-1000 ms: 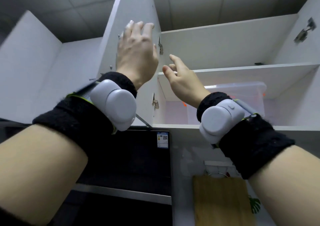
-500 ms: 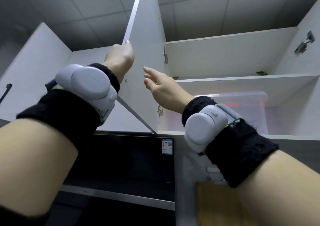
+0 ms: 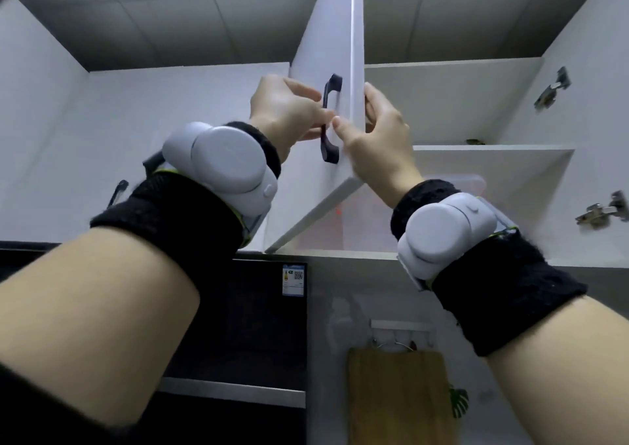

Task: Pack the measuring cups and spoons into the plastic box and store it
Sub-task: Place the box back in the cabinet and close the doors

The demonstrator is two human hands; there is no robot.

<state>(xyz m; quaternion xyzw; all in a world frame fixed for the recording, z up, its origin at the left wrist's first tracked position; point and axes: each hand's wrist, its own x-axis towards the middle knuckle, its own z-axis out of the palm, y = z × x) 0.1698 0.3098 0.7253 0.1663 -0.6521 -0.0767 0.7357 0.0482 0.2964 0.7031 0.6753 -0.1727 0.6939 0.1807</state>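
Note:
The clear plastic box point(image 3: 452, 203) stands on the lower shelf of the open upper cupboard, partly hidden by the door and my right wrist. Its contents cannot be made out. The white cupboard door point(image 3: 335, 53) is swung partway across the opening, edge toward me. My left hand point(image 3: 287, 111) is curled around the door's dark handle point(image 3: 330, 121). My right hand point(image 3: 377, 134) pinches the door's free edge, thumb on the front face and fingers behind it.
A second shelf point(image 3: 490, 150) runs above the box. Metal hinges point(image 3: 599, 211) show on the cupboard's right wall. Below hang a black range hood point(image 3: 238, 325) and a wooden cutting board point(image 3: 398, 397) on a wall rack. A closed cupboard door point(image 3: 41, 131) is at left.
The cupboard door has swung from wide open toward the opening, now covering part of the box. My left hand moved onto the handle and my right hand took the door's edge.

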